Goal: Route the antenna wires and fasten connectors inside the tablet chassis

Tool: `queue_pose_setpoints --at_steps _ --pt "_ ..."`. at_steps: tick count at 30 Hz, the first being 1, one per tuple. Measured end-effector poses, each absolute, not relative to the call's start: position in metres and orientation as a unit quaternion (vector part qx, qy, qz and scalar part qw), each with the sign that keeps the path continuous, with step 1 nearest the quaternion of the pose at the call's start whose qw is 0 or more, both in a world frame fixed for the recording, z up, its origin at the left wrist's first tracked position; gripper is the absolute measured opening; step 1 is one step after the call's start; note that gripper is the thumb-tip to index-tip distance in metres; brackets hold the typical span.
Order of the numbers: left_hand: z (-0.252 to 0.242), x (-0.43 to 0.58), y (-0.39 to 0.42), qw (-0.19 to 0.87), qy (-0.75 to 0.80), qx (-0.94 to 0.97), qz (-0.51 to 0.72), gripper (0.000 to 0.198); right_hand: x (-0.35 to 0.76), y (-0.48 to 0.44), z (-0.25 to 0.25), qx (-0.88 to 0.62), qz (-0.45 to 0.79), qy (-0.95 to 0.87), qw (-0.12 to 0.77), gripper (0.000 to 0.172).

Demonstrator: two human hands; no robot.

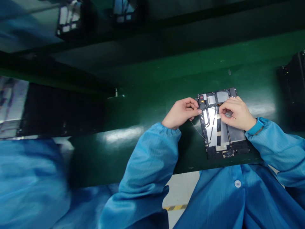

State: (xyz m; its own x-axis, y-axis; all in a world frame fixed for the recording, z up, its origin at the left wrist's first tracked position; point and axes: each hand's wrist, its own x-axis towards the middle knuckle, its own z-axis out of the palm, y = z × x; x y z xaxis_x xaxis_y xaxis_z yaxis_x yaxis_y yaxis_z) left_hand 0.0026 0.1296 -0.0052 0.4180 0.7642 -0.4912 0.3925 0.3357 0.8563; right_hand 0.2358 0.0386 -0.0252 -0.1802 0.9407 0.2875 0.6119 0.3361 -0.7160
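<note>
Tablet (220, 127) lies open-backed on the green bench (166, 149), my left hand (181, 113) curled shut on its edge to steady it while my right hand (234, 113) pinches a thin wire (232, 116), lifting it clear.

Dim light, white glare on the green workbench (124, 135), blurred blue fabric (30, 178) at left, warped edges

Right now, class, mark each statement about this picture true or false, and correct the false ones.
The right hand wears a blue wristband. True.
The left hand is gloved. False: it is bare.
Both hands touch the opened tablet. True.
The opened tablet stands on edge. False: it lies flat on a green workbench.
A thin wire stretches below the left hand. True.
The sleeves are white. False: they are blue.
</note>
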Motion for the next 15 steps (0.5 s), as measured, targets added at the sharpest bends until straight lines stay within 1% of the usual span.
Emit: queue_pose_setpoints --at_steps 6,9,12,15 --pt "-0.008 0.010 0.111 0.630 0.537 0.515 0.225 0.034 0.236 0.038 -0.026 -0.526 0.225 -0.732 0.370 0.012" --pt "-0.009 0.013 0.106 0.618 0.547 0.508 0.245 0.032 0.236 0.038 -0.027 -0.520 0.222 -0.733 0.379 0.013" --pt "-0.005 0.015 0.109 0.595 0.563 0.535 0.208 0.027 0.238 0.038 -0.028 -0.513 0.227 -0.736 0.379 0.015" --pt "0.004 0.015 0.118 0.503 0.569 0.637 0.131 0.017 0.240 0.039 -0.029 -0.510 0.236 -0.740 0.370 0.018"
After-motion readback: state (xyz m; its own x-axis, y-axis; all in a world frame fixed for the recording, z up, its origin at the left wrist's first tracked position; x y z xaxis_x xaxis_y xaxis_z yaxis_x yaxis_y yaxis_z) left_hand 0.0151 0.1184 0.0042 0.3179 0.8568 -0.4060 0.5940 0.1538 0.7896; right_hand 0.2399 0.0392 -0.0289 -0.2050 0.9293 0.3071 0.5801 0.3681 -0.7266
